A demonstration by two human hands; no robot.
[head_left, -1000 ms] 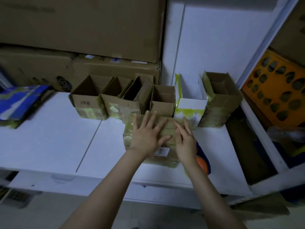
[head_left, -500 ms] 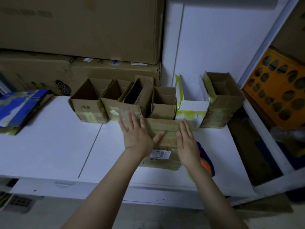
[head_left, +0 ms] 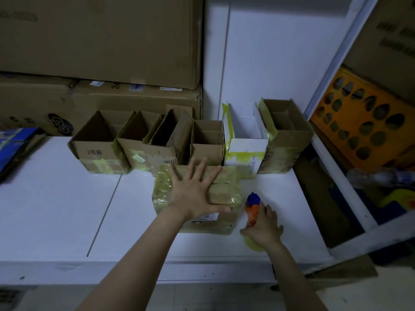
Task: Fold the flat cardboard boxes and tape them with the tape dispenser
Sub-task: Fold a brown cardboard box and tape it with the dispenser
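Centre of frame: the box (head_left: 224,194) lies on the white table (head_left: 56,209), flaps folded down, its sides glossy with yellowish tape. A white label shows on it at my wrist. Its far edge sits close against the row of open boxes (head_left: 96,142); I cannot tell whether they touch.

Left hand (head_left: 195,194): flat on the box, palm down, fingers straight and spread, thumb lying along the near flap. It presses and grips nothing. The flap seam shows just right of my fingers.

Right hand (head_left: 261,223): lower right of centre, just beside the box, down on the table. Its fingers curl over the dispenser (head_left: 252,205) and hold it. The dispenser's blue tip points toward the top of the frame, the orange body runs under my fingers, and the yellow roll shows below my wrist.

Behind, across the middle of the frame, the open boxes stand side by side, mouths up. Most are brown; a white box (head_left: 246,140) stands second from the right. All carry yellow-green tape low down.

Upper left: large cartons (head_left: 101,41), stacked. Left edge: a blue sheet (head_left: 13,142) lies on the table. Right side: an orange crate (head_left: 363,122) with oval holes, behind a white frame.
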